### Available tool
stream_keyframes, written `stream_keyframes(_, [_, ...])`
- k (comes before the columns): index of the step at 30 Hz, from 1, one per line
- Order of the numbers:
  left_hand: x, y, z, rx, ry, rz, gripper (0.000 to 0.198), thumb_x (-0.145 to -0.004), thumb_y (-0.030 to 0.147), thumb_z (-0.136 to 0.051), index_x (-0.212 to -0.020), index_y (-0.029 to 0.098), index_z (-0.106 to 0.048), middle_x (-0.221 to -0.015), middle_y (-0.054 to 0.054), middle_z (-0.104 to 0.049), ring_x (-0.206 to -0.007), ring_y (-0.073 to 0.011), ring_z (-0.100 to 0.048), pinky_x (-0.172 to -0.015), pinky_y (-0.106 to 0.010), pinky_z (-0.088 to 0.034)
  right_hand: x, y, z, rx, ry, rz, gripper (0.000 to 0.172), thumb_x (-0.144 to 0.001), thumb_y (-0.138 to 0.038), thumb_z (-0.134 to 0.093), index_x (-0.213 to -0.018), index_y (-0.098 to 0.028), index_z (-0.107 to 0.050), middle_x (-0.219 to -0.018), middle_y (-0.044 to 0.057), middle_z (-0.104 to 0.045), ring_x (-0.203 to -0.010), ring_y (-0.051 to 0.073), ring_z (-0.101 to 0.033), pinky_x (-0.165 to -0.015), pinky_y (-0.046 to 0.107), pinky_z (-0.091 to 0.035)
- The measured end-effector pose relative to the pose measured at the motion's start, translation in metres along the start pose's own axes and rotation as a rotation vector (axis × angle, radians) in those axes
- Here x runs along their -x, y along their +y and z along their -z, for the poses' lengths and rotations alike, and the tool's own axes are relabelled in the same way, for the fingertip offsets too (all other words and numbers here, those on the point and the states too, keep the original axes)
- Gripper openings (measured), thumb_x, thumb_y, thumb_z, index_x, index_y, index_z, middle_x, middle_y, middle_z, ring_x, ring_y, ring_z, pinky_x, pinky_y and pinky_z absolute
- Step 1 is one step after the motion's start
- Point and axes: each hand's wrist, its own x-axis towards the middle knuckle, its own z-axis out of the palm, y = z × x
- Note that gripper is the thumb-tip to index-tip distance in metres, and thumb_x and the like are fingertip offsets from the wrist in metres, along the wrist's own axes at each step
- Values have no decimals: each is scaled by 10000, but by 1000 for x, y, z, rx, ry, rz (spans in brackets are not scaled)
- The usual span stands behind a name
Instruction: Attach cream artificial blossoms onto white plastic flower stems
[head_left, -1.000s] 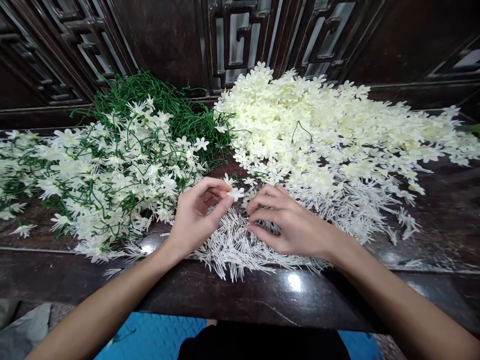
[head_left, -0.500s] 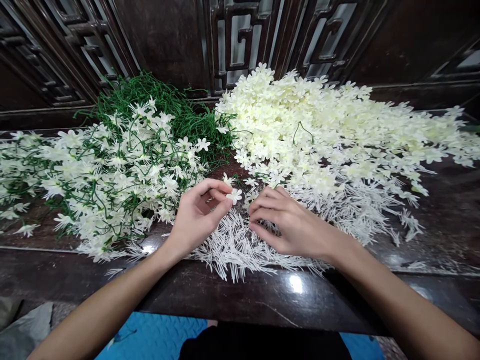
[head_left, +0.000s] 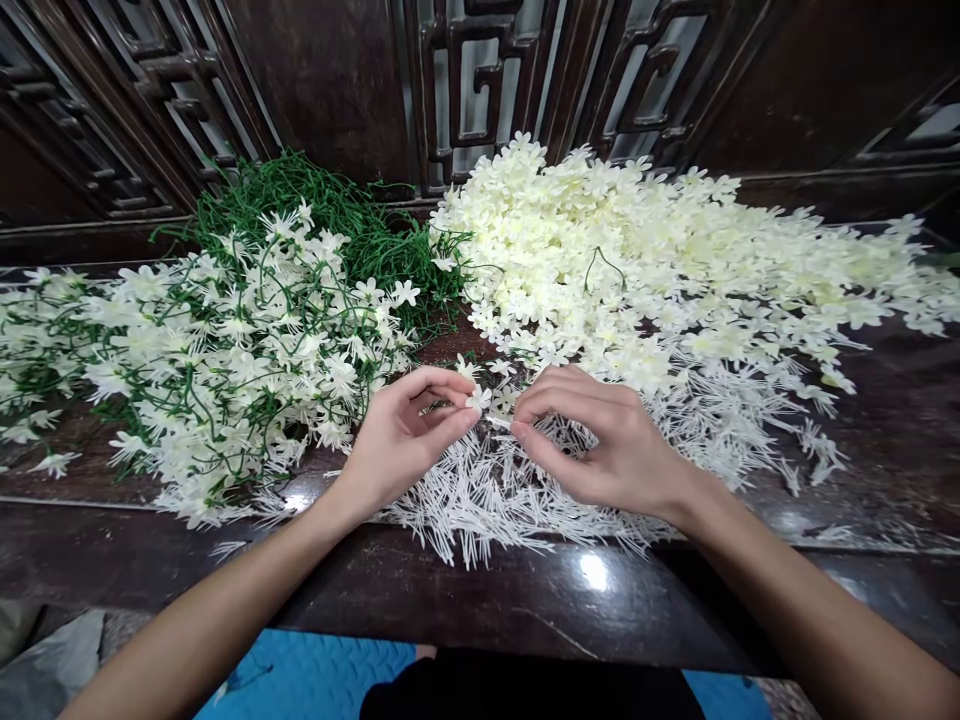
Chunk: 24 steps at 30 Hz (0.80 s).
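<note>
My left hand [head_left: 409, 430] pinches a small white artificial flower [head_left: 480, 398] between thumb and fingertips. Just to its right, my right hand [head_left: 600, 430] has thumb and forefinger closed on a thin white stamen [head_left: 497, 422], whose tip points at the flower. Beneath both hands spreads a heap of loose white stamens [head_left: 480, 500]. Left of my left hand lies a pile of white flowers on green stems [head_left: 247, 360]. Beyond my right hand rises a large mound of cream flower heads [head_left: 585, 240].
A tangle of bare green stems [head_left: 315, 205] sits at the back left. Everything rests on a dark polished wooden bench [head_left: 360, 570] with a carved lattice back [head_left: 480, 80]. A blue textured mat [head_left: 322, 670] lies on the floor below.
My right hand has come up from the stamen heap, now with a stamen at its fingertips beside the flower. My left hand, still holding the flower, has shifted slightly right.
</note>
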Motion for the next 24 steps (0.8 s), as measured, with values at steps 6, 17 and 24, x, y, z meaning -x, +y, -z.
stream_keyframes(6, [3,2,-3,-1,-63,5,134,-769,116,-679,-887,157,-629,-916,-67,-668,-825,-153,-663,-775,-316,-604,-2,-1,-2,35,40,8,129,-839,-100,-521,-850,-203,-599,-722,13,-654,-664,149,-594,-615,331,-501])
stream_keyframes(17, [3,4,-2,96,-65,20,188,-763,60,-683,-917,166,-661,-938,-33,-678,-891,-134,-661,-816,-255,-585,-3,-2,-3,-43,78,28,111,-842,-75,-546,-851,-166,-610,-735,31,-654,-665,138,-595,-599,303,-511])
stream_keyframes(24, [5,4,-4,10,-73,-63,184,-756,56,-699,-906,160,-674,-885,-27,-693,-804,-109,-665,-781,-221,-577,-1,-1,-6,-92,60,14,87,-863,-95,-559,-884,-163,-609,-785,35,-655,-716,139,-604,-637,305,-527])
